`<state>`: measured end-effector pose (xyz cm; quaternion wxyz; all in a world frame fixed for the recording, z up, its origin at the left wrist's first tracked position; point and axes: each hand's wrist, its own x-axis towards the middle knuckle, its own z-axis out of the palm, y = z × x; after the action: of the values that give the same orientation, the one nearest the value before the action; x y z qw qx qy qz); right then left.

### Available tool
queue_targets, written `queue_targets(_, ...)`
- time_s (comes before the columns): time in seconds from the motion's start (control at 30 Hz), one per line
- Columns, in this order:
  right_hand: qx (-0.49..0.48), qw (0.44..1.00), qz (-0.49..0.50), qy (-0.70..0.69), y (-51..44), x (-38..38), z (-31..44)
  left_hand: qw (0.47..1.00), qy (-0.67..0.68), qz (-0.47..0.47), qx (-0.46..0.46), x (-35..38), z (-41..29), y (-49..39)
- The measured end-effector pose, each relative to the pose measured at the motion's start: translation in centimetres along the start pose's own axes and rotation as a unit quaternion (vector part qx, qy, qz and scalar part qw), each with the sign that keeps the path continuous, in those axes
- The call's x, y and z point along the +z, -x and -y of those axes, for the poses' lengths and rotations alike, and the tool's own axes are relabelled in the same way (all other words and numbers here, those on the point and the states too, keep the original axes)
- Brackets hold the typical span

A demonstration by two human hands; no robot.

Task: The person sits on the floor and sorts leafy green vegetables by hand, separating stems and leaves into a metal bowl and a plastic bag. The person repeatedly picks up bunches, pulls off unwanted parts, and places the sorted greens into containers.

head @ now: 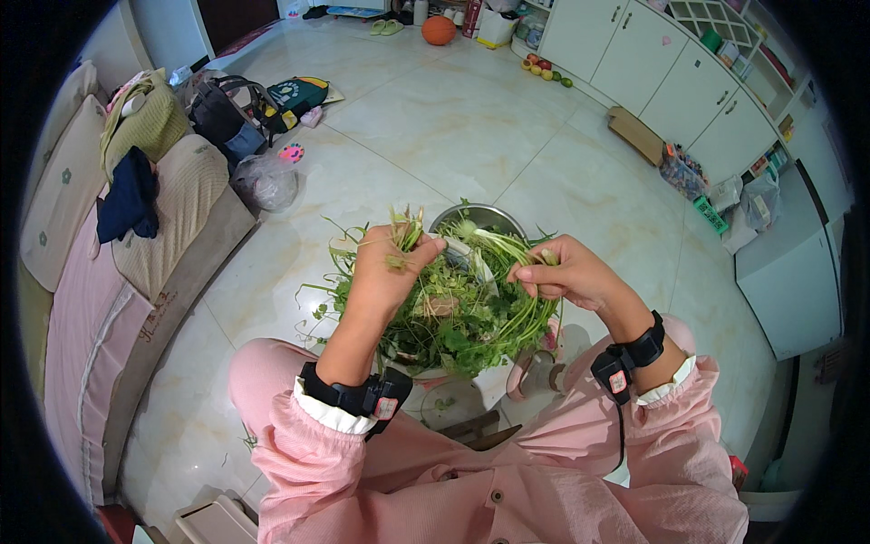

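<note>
My left hand point(387, 268) is closed around a bunch of pale green stems point(408, 234), their cut or root ends pointing up. Green leafy stalks point(527, 257) are gripped between the fingers and thumb of my right hand point(574, 275). Between and below both hands lies a large heap of leafy herbs point(462, 333) that looks like coriander. Long thin leaves stick out on its left side. Just beyond sits a round stainless steel basin point(506, 214), partly covered by the greens. What holds the heap is mostly hidden.
A sofa point(173, 197) with clothes runs along the left. Backpacks point(228, 112) and a clear plastic bag point(266, 183) rest on the floor beside it. White cabinets point(639, 51) line the right, with a cardboard piece point(635, 136) against them. An orange basketball point(438, 30) is far ahead.
</note>
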<state>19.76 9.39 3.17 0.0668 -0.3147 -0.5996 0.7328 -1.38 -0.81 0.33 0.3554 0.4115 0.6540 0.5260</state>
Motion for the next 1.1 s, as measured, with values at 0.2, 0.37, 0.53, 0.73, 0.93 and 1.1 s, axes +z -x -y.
queue_targets(0.2,0.007,1.000,0.020,-0.019,0.0,-0.2,-0.1,0.999,0.024,0.019,0.009,0.3,-0.4,0.2)
queue_targets(0.37,0.015,0.999,0.039,-0.024,0.0,0.1,-0.1,0.996,0.061,0.050,0.032,1.3,-1.0,0.8)
queue_targets(0.53,0.025,0.998,0.053,-0.016,0.1,0.6,0.0,0.996,0.041,0.074,0.007,1.3,-1.5,0.8)
queue_targets(0.73,0.037,0.998,0.049,-0.007,0.2,0.3,0.1,0.995,-0.056,0.065,0.042,0.6,-1.6,0.8)
queue_targets(0.93,0.014,0.997,0.038,-0.063,0.2,-0.4,0.3,0.991,-0.125,0.040,0.024,0.2,-1.1,0.4)
queue_targets(1.1,-0.011,0.992,0.052,-0.118,0.3,-0.7,0.6,0.994,-0.090,0.008,0.056,0.2,-0.3,0.1)
